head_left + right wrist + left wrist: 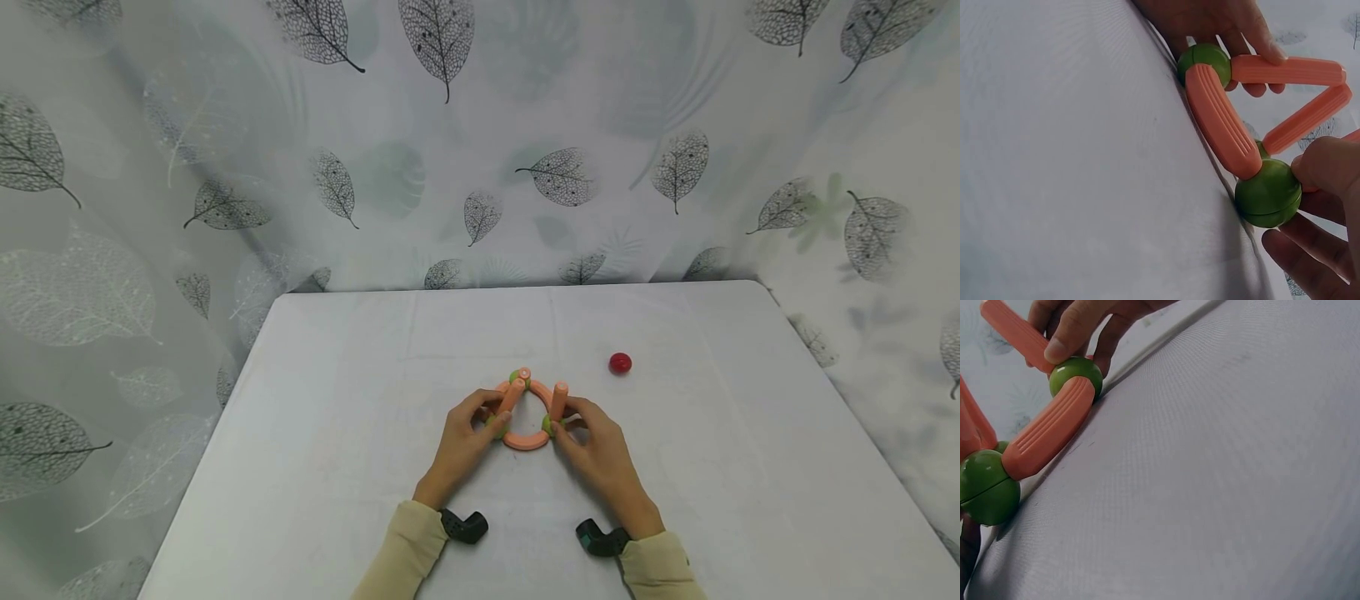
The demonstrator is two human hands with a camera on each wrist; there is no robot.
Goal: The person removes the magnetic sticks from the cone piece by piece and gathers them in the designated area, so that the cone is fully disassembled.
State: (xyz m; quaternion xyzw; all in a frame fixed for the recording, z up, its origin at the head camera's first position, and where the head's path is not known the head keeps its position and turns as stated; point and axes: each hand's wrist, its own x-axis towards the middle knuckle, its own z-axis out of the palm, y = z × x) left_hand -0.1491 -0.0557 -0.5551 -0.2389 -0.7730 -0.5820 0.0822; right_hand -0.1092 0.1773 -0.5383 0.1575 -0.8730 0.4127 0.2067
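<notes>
Pale sleeves (pixel 415 533) and dark wrist devices (pixel 465 527) frame the foreground as a person works two-handed at a white table (pixel 750 467). The left hand (pixel 467 437) is clamped on the left rod (pixel 1310 70), thumb to one side and fingers to the other, close by the left green ball (pixel 1209 55); the right hand (pixel 602 446) pinches the right green ball (pixel 1267 195) at the foot of the right rod (pixel 558 401). Between them, the toy frame (pixel 525 443) appears to rest on the table. From where I stand it looks light and stiff, likely hard plastic; the glossy balls may slip under fingertips, while the ridged rods promise a surer hold. The joints are probably its weak spots, so a low grip at the balls, one each side, seems safest. Curved salmon-orange rods form a ring, joined at green balls, the rear ball (pixel 515 377) partly hidden; straight rods rise above, the left one leaning toward the rear rod (pixel 1307 119), though whether their tips touch I cannot tell. Beyond, to the right and apart, lies a small red piece (pixel 620 363); behind the table hangs a pale cloth (pixel 465 150) printed with skeletal leaves
</notes>
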